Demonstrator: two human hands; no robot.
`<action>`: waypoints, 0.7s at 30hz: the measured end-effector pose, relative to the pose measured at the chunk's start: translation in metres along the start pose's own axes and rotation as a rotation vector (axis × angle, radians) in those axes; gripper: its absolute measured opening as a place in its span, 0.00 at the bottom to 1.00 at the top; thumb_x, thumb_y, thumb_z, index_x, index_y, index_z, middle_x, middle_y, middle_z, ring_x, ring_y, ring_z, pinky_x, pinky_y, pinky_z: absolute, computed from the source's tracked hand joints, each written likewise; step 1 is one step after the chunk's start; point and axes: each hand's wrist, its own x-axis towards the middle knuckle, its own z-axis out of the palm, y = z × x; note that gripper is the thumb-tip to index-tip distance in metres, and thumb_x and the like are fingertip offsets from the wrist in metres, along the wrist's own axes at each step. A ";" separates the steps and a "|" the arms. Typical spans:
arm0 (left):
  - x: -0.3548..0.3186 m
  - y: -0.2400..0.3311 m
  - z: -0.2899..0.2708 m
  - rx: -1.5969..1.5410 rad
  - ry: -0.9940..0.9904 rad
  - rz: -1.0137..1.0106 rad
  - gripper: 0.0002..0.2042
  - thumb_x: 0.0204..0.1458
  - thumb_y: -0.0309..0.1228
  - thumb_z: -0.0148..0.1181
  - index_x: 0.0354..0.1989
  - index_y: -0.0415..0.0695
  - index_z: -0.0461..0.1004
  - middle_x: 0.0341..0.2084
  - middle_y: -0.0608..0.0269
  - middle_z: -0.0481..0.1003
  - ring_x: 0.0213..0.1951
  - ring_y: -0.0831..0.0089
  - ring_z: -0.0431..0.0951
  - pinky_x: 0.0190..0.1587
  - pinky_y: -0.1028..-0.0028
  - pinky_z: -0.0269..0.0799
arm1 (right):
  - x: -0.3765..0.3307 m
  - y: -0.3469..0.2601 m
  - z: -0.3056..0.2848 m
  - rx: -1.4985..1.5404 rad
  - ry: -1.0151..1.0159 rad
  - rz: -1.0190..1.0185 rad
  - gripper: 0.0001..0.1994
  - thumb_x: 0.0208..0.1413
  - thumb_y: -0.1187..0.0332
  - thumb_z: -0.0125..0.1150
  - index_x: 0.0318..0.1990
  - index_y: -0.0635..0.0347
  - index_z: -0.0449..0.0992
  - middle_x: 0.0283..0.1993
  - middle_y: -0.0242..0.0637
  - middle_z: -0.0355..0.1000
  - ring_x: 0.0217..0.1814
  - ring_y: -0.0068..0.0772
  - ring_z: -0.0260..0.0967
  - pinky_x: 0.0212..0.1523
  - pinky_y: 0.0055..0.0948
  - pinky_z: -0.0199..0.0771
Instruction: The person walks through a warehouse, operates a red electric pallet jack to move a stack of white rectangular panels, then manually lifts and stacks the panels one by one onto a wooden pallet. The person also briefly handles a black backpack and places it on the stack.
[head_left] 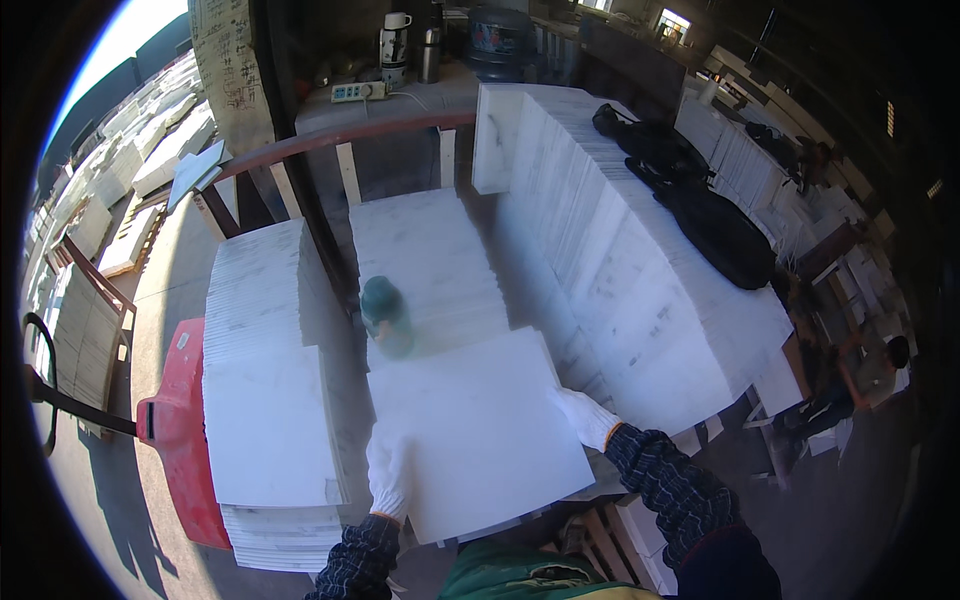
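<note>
A white marble-like slab (478,430) lies low in front of me, its near edge toward my body. My left hand (390,470), in a white knit glove, is closed on its left edge. On the right edge, near the far corner, my right hand (583,415) grips it, gloved the same way. Beyond the slab a row of similar white slabs (425,235) stretches away. A green rounded object (381,300) rests on that row; its lower part is blurred and its kind is unclear. The fingers under the slab are hidden.
Stacked white slabs (265,400) stand at left beside a red machine part (180,430). A taller slab row (610,270) runs along the right, with a black bundle (715,220) on top. A red rail (350,133) crosses behind. Another person (880,365) is at far right.
</note>
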 end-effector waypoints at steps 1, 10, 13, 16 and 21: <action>-0.003 -0.001 0.002 -0.019 0.019 0.030 0.32 0.63 0.49 0.54 0.70 0.41 0.62 0.64 0.45 0.65 0.65 0.52 0.65 0.67 0.60 0.60 | -0.002 -0.005 -0.001 0.112 0.009 0.071 0.27 0.74 0.54 0.42 0.62 0.72 0.69 0.57 0.45 0.74 0.59 0.35 0.71 0.62 0.31 0.69; -0.003 0.002 0.004 -0.122 -0.007 0.071 0.31 0.63 0.46 0.57 0.67 0.37 0.64 0.60 0.44 0.67 0.60 0.55 0.70 0.62 0.63 0.64 | -0.041 -0.140 -0.044 -0.046 0.288 -0.305 0.29 0.70 0.56 0.54 0.70 0.68 0.64 0.65 0.45 0.71 0.62 0.34 0.72 0.64 0.30 0.69; -0.002 -0.001 0.005 -0.004 0.055 0.157 0.34 0.62 0.46 0.59 0.69 0.34 0.61 0.62 0.41 0.65 0.62 0.52 0.68 0.64 0.62 0.63 | -0.075 -0.163 -0.045 -0.267 0.196 -0.390 0.25 0.69 0.56 0.53 0.64 0.67 0.71 0.62 0.46 0.75 0.63 0.36 0.72 0.63 0.31 0.70; -0.002 -0.002 0.004 0.255 0.206 0.243 0.36 0.61 0.44 0.61 0.70 0.31 0.57 0.65 0.38 0.62 0.66 0.47 0.64 0.67 0.60 0.60 | -0.115 -0.116 -0.021 0.100 0.093 -0.225 0.22 0.69 0.59 0.54 0.63 0.66 0.73 0.58 0.43 0.77 0.58 0.30 0.74 0.59 0.28 0.73; -0.023 0.026 0.010 0.679 0.241 0.813 0.34 0.52 0.35 0.66 0.69 0.41 0.63 0.65 0.40 0.62 0.66 0.44 0.61 0.66 0.52 0.61 | -0.185 0.035 0.016 -0.007 0.026 -0.094 0.23 0.70 0.54 0.53 0.63 0.59 0.74 0.56 0.35 0.79 0.53 0.29 0.77 0.58 0.30 0.75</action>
